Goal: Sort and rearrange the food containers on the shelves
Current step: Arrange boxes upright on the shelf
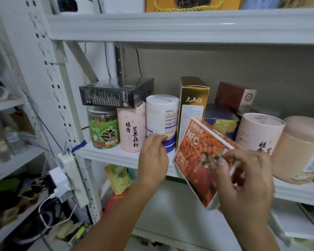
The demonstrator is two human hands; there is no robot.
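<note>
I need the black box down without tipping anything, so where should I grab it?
The black box lies flat across the jar and pink tube. Probably take it across its middle from the front, thumb on the front long face, fingers over the top to the back, and lift straight up.

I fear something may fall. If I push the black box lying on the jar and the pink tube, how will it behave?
The black box looks stiff and should keep its shape. Its glossy wrap may let it slide easily. It bridges the jar and the pink tube, so it could tip if either shifts.
</note>
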